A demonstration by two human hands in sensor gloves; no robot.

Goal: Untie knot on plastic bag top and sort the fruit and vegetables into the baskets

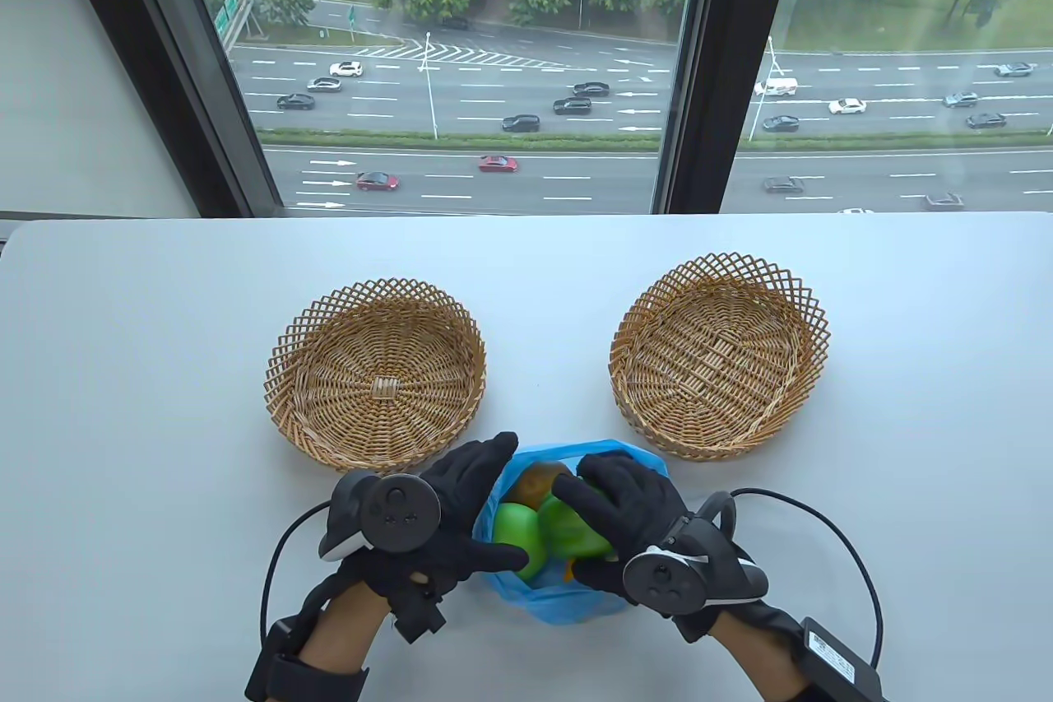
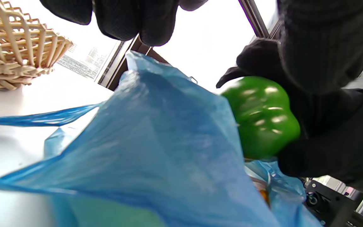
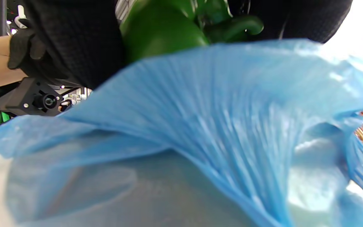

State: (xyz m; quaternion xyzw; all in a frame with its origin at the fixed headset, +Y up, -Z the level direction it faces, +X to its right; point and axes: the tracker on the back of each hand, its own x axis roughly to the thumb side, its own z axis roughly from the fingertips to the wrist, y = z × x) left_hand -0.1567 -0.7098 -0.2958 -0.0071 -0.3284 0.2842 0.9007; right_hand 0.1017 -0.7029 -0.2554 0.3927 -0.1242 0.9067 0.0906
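Note:
The blue plastic bag [image 1: 568, 611] lies open near the front edge of the table. My right hand [image 1: 586, 531] grips a green bell pepper [image 1: 568, 533] at the bag's mouth, fingers over its top and thumb below. The left wrist view shows this pepper [image 2: 260, 116] above the bag's rim [image 2: 156, 142]. My left hand [image 1: 494, 504] is spread across the bag's left rim, fingers straight on the outside and thumb reaching over the inside. Inside lie a light green fruit [image 1: 517, 531], a brown fruit [image 1: 539, 481] and something orange [image 1: 568, 568].
Two woven baskets stand behind the bag with nothing in them, the left basket [image 1: 284, 356] and the right basket [image 1: 810, 323]. A window runs along the table's far edge. Cables [image 1: 831, 521] loop from both wrists across the front of the table.

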